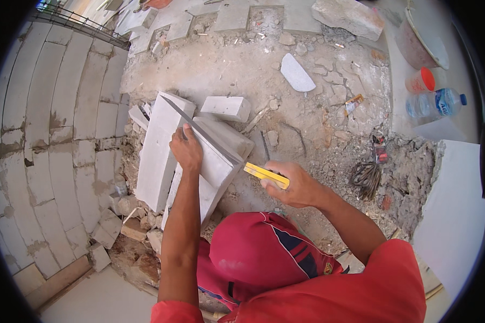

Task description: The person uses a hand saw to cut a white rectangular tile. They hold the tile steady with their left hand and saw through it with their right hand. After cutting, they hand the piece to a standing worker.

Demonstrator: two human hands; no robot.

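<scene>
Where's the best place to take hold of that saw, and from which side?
Likely its yellow handle, from the lower right, as the right hand does: it is thick and short, while the long, thin blade slants up-left across the white blocks.

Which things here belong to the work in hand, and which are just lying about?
In use:
- yellow-handled saw, in the right hand
- white block beneath the saw, left hand on it

Apparently just lying about:
- water bottle
- red-topped container
- bucket
- pale rounded fragment
</scene>
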